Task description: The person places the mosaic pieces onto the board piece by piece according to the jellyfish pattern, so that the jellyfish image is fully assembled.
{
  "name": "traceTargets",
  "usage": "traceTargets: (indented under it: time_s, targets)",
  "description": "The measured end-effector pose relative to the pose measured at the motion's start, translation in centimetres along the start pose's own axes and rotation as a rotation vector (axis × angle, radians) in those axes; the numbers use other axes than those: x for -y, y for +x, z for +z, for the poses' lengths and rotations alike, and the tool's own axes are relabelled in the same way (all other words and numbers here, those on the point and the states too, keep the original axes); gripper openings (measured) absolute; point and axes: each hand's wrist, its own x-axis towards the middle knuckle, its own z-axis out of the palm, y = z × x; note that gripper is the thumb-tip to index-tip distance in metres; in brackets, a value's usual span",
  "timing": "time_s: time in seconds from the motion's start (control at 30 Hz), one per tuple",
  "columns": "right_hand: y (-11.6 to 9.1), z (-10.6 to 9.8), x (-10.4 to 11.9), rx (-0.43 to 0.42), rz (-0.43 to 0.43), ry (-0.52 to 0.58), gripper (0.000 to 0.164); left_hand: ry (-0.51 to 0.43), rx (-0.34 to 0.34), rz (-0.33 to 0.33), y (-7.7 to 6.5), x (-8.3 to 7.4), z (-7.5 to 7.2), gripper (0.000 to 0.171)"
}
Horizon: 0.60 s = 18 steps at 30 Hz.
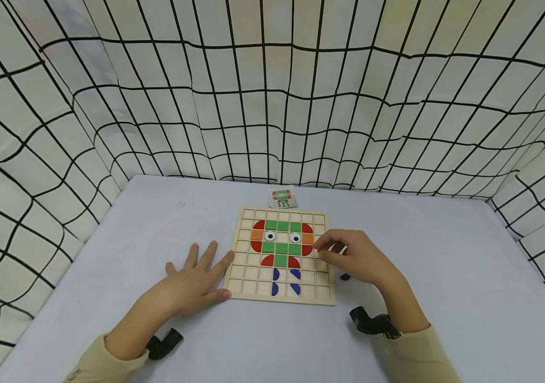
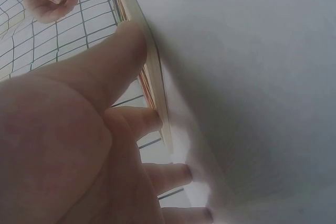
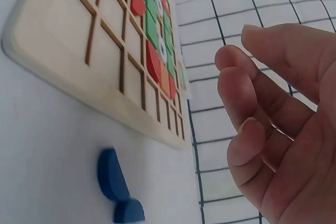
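Note:
A wooden grid board (image 1: pixel 248 288) lies on the table, with green, red, orange and blue pieces and two eye pieces in its cells. My left hand (image 1: pixel 191 290) lies spread on the table at the board's left side, thumb and a finger touching its edge. My right hand (image 1: pixel 356 255) hovers by the board's right edge, fingers loosely bent. In the right wrist view nothing is between its fingertips (image 3: pixel 236 85). Below that hand, beside the board, lie a blue half-round piece (image 3: pixel 112 176) and another small blue piece (image 3: pixel 129 211).
A small picture card (image 1: pixel 282 197) with a similar coloured figure lies behind the board. White walls with black netting (image 1: pixel 277 96) enclose the back and sides of the white table (image 1: pixel 421 250). A black strap part (image 1: pixel 370 322) is on the right wrist.

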Motion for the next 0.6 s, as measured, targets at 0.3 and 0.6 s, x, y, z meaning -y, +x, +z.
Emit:
traceTargets:
  time_s: [0.3, 0.6]
  targets:
    - [-0.6, -2.0, -1.7, -0.037, 0.048, -0.016, 0.016, 0.007, -0.005, 0.001, 0.0, 0.0, 0.0, 0.081]
    - [-1.6, -3.3, -3.1, 0.109, 0.232, -0.045, 0.029, 0.010, -0.005, 0.003, 0.0, 0.0, 0.1, 0.081]
